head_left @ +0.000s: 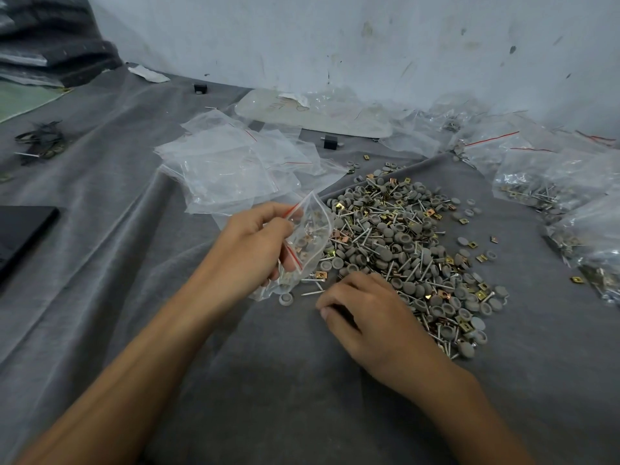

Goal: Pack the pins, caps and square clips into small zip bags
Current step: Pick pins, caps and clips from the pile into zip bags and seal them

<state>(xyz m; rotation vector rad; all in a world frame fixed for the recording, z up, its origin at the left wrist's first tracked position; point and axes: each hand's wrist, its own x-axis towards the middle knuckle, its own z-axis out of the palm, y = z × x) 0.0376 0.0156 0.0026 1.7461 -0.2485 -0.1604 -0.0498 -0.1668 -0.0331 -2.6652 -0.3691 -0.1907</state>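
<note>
Head view: the left grip pinches a small zip bag by its red-striped mouth and holds it tilted just beside the heap of pins, caps and square clips on the grey cloth. Caps and clips show inside the bag. The right grip rests knuckles-up at the heap's near edge, fingers curled under; I cannot tell whether it holds anything. Behind lie empty bags, and to the right filled bags.
</note>
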